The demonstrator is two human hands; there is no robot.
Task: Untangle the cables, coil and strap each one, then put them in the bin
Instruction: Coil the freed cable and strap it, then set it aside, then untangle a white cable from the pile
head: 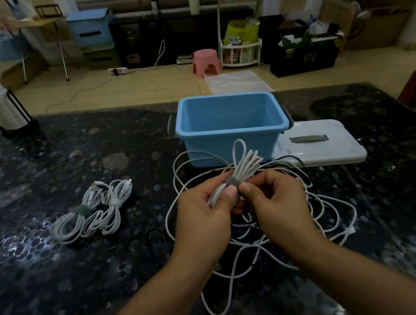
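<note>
Head view: our coiled white cable [242,172] sits above the desk [54,263], before the blue bin [231,123]. Left hand [204,212] grips it; right hand [273,196] pinches the grey strap [230,182]. We should cinch the strap snug before letting go.

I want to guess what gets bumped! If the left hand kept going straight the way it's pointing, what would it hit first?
Probably the right hand. The left hand points rightward along the white coil it holds, and the right-hand fingertips pinch the grey strap just beyond. Depth is hard to judge.
</note>
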